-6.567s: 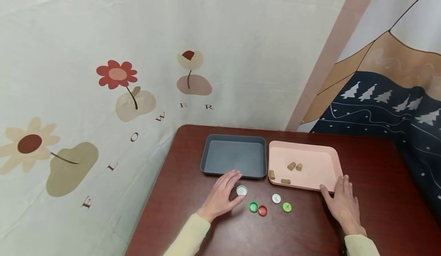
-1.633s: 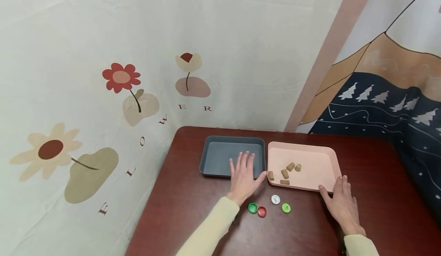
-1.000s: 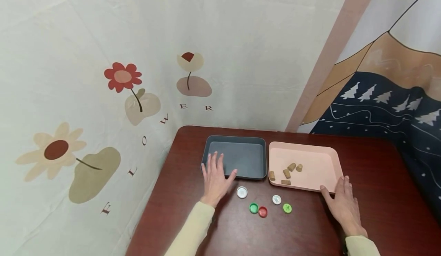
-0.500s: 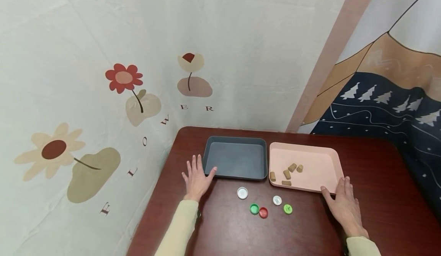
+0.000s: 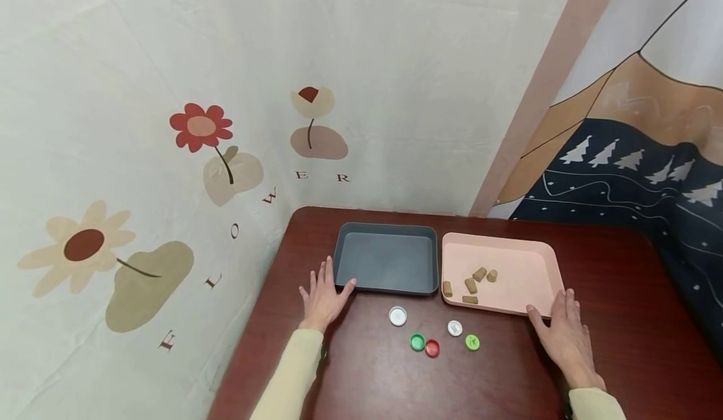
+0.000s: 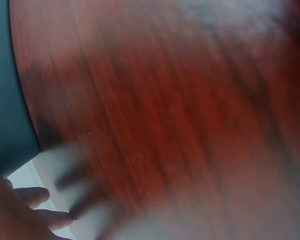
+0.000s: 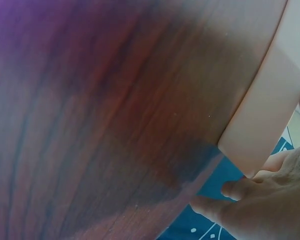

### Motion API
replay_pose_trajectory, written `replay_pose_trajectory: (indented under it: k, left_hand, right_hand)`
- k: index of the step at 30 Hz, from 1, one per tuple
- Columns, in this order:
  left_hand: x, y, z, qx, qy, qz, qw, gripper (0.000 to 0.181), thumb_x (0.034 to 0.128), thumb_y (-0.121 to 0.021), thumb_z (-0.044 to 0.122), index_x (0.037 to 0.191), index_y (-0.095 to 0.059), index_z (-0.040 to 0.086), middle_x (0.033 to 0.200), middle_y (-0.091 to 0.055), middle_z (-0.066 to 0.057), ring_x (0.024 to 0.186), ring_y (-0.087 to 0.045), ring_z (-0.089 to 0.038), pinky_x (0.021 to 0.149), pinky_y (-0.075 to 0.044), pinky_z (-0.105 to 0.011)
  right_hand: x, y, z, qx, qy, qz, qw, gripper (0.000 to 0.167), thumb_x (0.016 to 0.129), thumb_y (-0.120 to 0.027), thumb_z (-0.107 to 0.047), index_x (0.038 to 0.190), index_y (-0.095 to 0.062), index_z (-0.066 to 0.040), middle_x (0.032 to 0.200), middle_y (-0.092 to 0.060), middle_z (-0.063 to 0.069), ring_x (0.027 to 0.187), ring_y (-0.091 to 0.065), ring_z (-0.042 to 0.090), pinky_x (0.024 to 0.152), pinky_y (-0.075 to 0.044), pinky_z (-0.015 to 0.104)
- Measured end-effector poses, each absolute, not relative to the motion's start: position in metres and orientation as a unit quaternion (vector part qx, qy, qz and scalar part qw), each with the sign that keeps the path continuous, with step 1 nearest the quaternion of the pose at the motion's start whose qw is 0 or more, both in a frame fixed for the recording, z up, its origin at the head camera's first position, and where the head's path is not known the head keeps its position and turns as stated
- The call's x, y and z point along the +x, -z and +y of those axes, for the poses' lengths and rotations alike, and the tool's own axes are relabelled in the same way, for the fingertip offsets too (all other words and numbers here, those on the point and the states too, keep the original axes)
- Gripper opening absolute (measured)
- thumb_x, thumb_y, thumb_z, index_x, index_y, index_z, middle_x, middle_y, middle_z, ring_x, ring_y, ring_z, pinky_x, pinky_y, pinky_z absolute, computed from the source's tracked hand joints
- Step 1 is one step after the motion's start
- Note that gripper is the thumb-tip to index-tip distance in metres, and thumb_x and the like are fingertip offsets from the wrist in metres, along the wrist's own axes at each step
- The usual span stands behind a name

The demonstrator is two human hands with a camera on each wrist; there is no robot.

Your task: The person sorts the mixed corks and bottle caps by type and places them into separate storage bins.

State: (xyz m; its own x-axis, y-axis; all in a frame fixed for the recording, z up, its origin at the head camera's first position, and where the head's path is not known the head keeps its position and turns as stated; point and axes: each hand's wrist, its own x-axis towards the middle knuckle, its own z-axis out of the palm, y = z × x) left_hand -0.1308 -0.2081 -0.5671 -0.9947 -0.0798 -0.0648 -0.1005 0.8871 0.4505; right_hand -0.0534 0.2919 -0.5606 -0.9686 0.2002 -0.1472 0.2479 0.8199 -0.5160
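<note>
My left hand (image 5: 323,299) lies with spread fingers at the lower left corner of the dark grey tray (image 5: 390,260); nothing is in it. The left wrist view shows the same hand (image 6: 15,212) beside the tray's wall (image 6: 7,100). At the lower right corner of the pink tray (image 5: 519,263), my right hand (image 5: 567,341) rests with straight fingers. In the right wrist view that hand (image 7: 270,200) is against the pink wall (image 7: 270,110). Several corks, one of them a cork (image 5: 479,274), lie in the pink tray. The grey tray holds nothing.
On the dark red table (image 5: 373,382), in front of the trays, lie a silver-white cap (image 5: 398,316), a green cap (image 5: 417,342), a red cap (image 5: 432,348), a white cap (image 5: 454,328) and a light green cap (image 5: 472,343). A printed cloth (image 5: 407,93) hangs behind.
My left hand has moved from over the grey tray to its left corner, uncovering the silver-white cap. One more cork lies in the pink tray than in the oldest frame. My right hand has stayed put.
</note>
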Motion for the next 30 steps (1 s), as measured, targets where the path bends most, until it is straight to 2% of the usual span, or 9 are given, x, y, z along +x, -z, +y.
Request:
replay_pose_trajectory:
  k: [5, 10, 17, 23, 30]
  left_hand:
    - [-0.131, 0.565, -0.208, -0.044, -0.233, 0.971, 0.036, 0.101, 0.095, -0.05, 0.074, 0.168, -0.012, 0.016, 0.168, -0.026, -0.019, 0.154, -0.017, -0.05, 0.111, -0.009, -0.081]
    - [-0.131, 0.565, -0.208, -0.044, -0.24, 0.969, 0.042, 0.1, 0.0958, -0.05, 0.073, 0.168, -0.009, 0.018, 0.168, -0.025, -0.022, 0.154, -0.014, -0.05, 0.111, -0.006, -0.081]
    - [-0.131, 0.568, -0.209, -0.044, -0.236, 0.97, 0.045, 0.099, 0.0957, -0.048, 0.074, 0.169, -0.008, 0.02, 0.168, -0.024, -0.021, 0.155, -0.011, -0.049, 0.111, -0.003, -0.082]
    - [-0.132, 0.568, -0.208, -0.045, -0.233, 0.97, 0.045, 0.099, 0.0959, -0.048, 0.074, 0.169, -0.01, 0.019, 0.168, -0.024, -0.02, 0.155, -0.012, -0.049, 0.111, -0.004, -0.082]
    - [-0.134, 0.567, -0.208, -0.035, -0.222, 0.974, 0.026, 0.096, 0.0972, -0.051, 0.07, 0.168, -0.016, 0.014, 0.172, -0.018, -0.01, 0.157, -0.013, -0.043, 0.106, -0.01, -0.085]
  right_hand:
    - [-0.048, 0.559, 0.289, 0.116, 0.29, 0.95, -0.002, 0.096, 0.107, -0.044, -0.054, 0.158, -0.002, 0.016, 0.166, 0.012, 0.033, 0.151, 0.004, 0.057, 0.108, -0.012, 0.081]
    - [-0.042, 0.553, 0.279, 0.102, 0.301, 0.946, -0.064, 0.092, 0.106, -0.051, -0.05, 0.161, -0.009, 0.011, 0.168, 0.006, 0.03, 0.153, 0.002, 0.053, 0.112, -0.009, 0.078]
    - [-0.028, 0.546, 0.256, 0.058, 0.301, 0.945, -0.114, 0.086, 0.104, -0.06, -0.04, 0.159, -0.02, 0.012, 0.166, -0.014, 0.034, 0.153, -0.012, 0.054, 0.113, -0.015, 0.075]
    - [-0.015, 0.546, 0.23, 0.002, 0.291, 0.944, -0.156, 0.08, 0.097, -0.071, -0.035, 0.155, -0.035, 0.008, 0.16, -0.033, 0.032, 0.149, -0.026, 0.052, 0.117, -0.02, 0.067]
    - [-0.002, 0.545, 0.207, -0.035, 0.295, 0.939, -0.173, 0.076, 0.093, -0.076, -0.032, 0.151, -0.045, 0.005, 0.155, -0.043, 0.029, 0.147, -0.032, 0.05, 0.123, -0.017, 0.058]
